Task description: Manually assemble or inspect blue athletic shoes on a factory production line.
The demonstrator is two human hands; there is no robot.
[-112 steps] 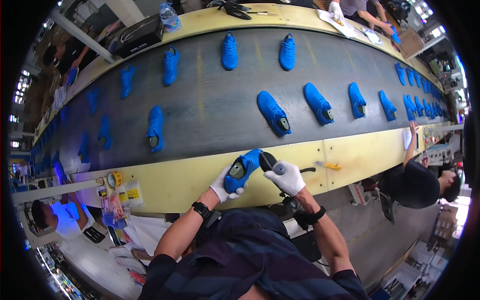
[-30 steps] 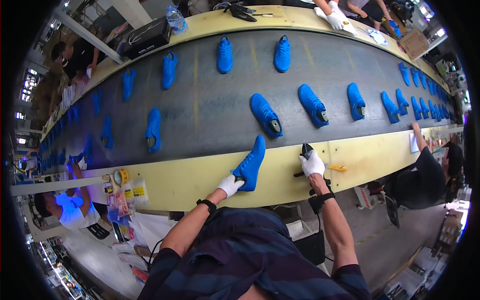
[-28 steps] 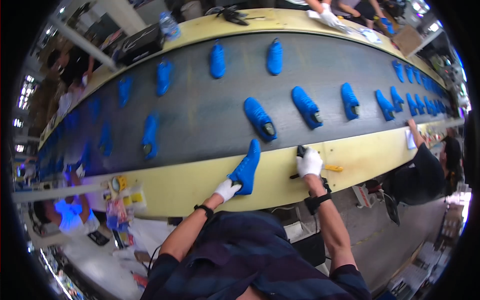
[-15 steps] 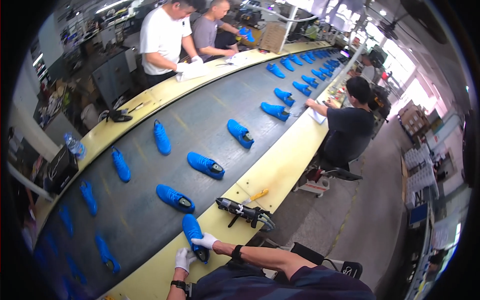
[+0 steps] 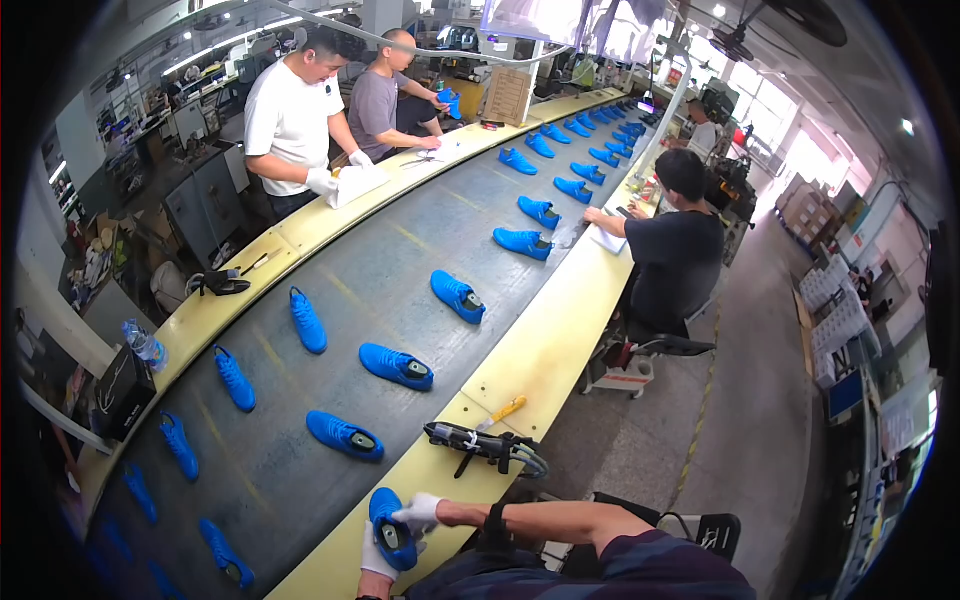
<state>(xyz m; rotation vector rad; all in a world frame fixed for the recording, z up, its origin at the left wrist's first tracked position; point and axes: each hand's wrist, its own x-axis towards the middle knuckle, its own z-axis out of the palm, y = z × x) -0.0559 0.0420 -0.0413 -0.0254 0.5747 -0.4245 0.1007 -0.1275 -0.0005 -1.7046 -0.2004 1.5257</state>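
A blue lace-up sneaker [image 5: 380,507] is held over the near edge of the yellow bench, with its opening and pale insole facing up. My left hand [image 5: 374,556], in a white glove, wraps around the shoe from the left and underneath; its heel end lies closest to me. At the right side of the opening, my white-gloved right hand [image 5: 420,511] has its fingers closed against the collar, the fingertips partly hidden. Just beyond the hands, a black device with hoses [image 5: 480,444] lies on the bench beside a yellow-handled tool [image 5: 508,408].
A dark conveyor belt [image 5: 385,285] carries rows of blue sneakers [image 5: 345,435] past the yellow bench [image 5: 540,350]. A co-worker in black [image 5: 675,240] sits farther along this side. Across the belt, a person in white [image 5: 290,125] and another in grey [image 5: 375,110] work.
The held sneaker has come nearer to me and turned so its opening shows more. My left hand has moved around its underside. The view has shifted, and shoes on the belt have changed position.
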